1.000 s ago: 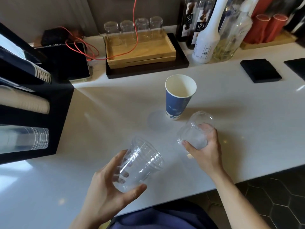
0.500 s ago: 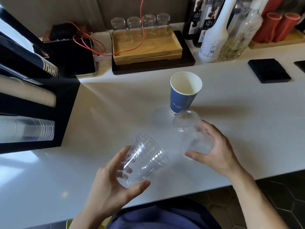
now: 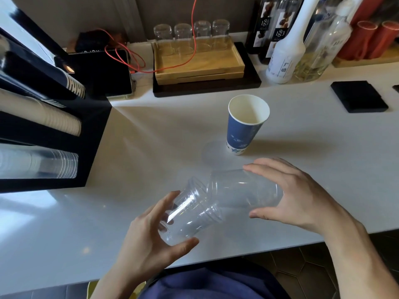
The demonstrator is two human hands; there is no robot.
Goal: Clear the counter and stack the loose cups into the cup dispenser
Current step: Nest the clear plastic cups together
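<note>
My left hand grips a clear plastic cup by its base, mouth pointing up and right. My right hand holds a second clear plastic cup on its side, its mouth meeting the mouth of the first cup above the white counter. Behind them a blue paper cup stands upright and empty. At the left edge sits the black cup dispenser, with a row of clear cups in its lower slot and pale paper cups above.
A wooden tray with several upturned glasses stands at the back, a red cable trailing into it. Syrup bottles and red cups crowd the back right. A black square coaster lies right. The counter's near edge runs just below my hands.
My right hand lifted its clear cup, turned it on its side and carried it left until it met the cup in my left hand. The blue cup stayed put.
</note>
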